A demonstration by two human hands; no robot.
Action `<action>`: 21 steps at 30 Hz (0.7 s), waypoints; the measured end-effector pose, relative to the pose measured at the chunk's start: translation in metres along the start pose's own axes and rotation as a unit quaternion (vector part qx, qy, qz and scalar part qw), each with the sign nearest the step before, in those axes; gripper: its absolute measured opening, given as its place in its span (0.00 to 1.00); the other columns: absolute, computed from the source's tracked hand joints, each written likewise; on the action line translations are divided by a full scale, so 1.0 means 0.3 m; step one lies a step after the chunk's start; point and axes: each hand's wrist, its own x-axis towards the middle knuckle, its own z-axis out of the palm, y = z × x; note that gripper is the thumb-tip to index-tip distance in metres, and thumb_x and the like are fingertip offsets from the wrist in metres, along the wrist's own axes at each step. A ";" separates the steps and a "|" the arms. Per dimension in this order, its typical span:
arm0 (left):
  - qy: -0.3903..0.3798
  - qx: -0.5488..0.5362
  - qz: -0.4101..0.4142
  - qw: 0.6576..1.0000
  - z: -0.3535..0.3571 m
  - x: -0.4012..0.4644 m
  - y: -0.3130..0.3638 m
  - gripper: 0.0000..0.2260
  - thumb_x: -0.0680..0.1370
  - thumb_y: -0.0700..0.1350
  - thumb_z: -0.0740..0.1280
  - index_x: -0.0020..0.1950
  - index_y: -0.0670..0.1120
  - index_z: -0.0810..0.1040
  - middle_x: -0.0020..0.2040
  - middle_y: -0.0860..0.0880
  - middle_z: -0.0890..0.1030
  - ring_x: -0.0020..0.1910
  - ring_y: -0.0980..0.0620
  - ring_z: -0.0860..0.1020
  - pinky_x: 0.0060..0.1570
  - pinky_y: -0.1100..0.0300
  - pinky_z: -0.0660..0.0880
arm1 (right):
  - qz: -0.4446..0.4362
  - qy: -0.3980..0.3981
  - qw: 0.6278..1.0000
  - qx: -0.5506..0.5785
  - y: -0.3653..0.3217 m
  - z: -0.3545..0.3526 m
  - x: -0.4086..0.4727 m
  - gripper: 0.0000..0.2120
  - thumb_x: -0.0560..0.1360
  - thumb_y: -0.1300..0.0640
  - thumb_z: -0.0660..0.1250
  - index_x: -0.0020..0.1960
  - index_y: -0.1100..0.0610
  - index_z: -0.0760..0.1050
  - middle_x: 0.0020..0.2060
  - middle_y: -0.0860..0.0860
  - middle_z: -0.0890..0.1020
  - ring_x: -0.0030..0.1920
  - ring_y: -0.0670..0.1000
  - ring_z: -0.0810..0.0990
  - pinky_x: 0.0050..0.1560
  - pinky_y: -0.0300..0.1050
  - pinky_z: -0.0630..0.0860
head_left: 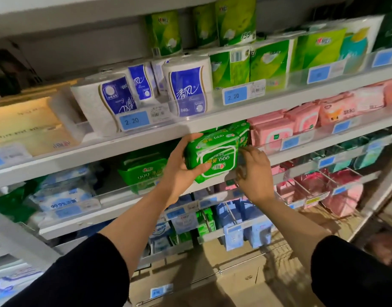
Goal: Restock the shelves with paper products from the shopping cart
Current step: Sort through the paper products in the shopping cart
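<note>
- Our left hand (181, 167) grips the green wipes pack (215, 155), upside down, at the second shelf (301, 156).
- Our right hand (254, 173), fingers curled, holds the pack's right end.
- Pink packs (272, 129) sit just beside.

Pink packs (271, 131) block right; gap left.

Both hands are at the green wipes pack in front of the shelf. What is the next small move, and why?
Probably push the green wipes pack back into the shelf slot beside the pink packs. The left hand grips it, the right hand touches its side, and it still overhangs the shelf edge.
</note>
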 end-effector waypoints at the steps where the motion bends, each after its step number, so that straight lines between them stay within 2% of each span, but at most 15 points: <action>1: -0.006 0.005 0.005 1.000 0.024 0.016 -0.001 0.27 0.71 0.30 0.72 0.62 0.54 0.72 0.60 0.50 0.77 0.57 0.55 0.79 0.52 0.58 0.79 | 0.004 0.003 1.000 -0.003 0.016 -0.009 0.002 0.24 0.64 0.64 0.58 0.59 0.66 0.76 0.56 0.62 0.79 0.57 0.62 0.75 0.61 0.60 0.74; 4: -0.022 0.015 0.031 0.999 0.122 0.070 0.000 0.28 0.71 0.32 0.73 0.63 0.56 0.71 0.62 0.50 0.75 0.61 0.52 0.76 0.56 0.55 0.78 | 0.006 -0.016 1.000 -0.011 0.066 -0.030 0.005 0.25 0.66 0.60 0.53 0.57 0.66 0.76 0.57 0.63 0.79 0.59 0.64 0.75 0.61 0.63 0.72; 6: -0.025 0.011 0.052 0.998 0.177 0.106 -0.003 0.27 0.71 0.30 0.72 0.65 0.52 0.71 0.61 0.50 0.75 0.61 0.52 0.75 0.61 0.52 0.76 | 0.002 -0.029 0.999 -0.022 0.093 -0.034 -0.001 0.22 0.66 0.64 0.60 0.59 0.66 0.76 0.60 0.63 0.78 0.63 0.64 0.73 0.63 0.65 0.71; 9: -0.014 0.045 0.091 0.995 0.204 0.144 -0.023 0.26 0.70 0.30 0.72 0.64 0.48 0.73 0.60 0.50 0.76 0.61 0.52 0.76 0.63 0.51 0.74 | -0.019 -0.060 0.997 -0.037 0.117 -0.042 -0.015 0.31 0.62 0.67 0.69 0.66 0.65 0.72 0.67 0.62 0.74 0.69 0.64 0.70 0.66 0.66 0.68; 13: 0.014 0.183 0.128 0.975 0.185 0.162 -0.046 0.24 0.71 0.36 0.74 0.65 0.50 0.75 0.58 0.51 0.78 0.55 0.58 0.76 0.56 0.69 0.72 | -0.021 -0.085 0.996 -0.027 0.125 -0.055 -0.014 0.36 0.65 0.62 0.68 0.73 0.62 0.66 0.71 0.60 0.70 0.73 0.62 0.65 0.71 0.65 0.63; 18: 0.025 0.319 0.100 0.942 0.156 0.200 -0.066 0.24 0.76 0.45 0.71 0.70 0.48 0.71 0.60 0.46 0.80 0.59 0.47 0.77 0.60 0.57 0.73 | -0.020 -0.068 0.997 -0.005 0.131 -0.047 -0.016 0.34 0.64 0.59 0.61 0.70 0.62 0.69 0.69 0.59 0.72 0.71 0.62 0.68 0.70 0.63 0.65; 21: 0.026 0.423 0.125 0.897 0.163 0.232 -0.063 0.23 0.77 0.49 0.69 0.71 0.49 0.70 0.57 0.45 0.82 0.55 0.45 0.79 0.54 0.53 0.75 | -0.031 -0.062 0.998 0.005 0.141 -0.035 -0.013 0.34 0.64 0.62 0.63 0.71 0.62 0.69 0.69 0.59 0.72 0.71 0.62 0.68 0.69 0.63 0.66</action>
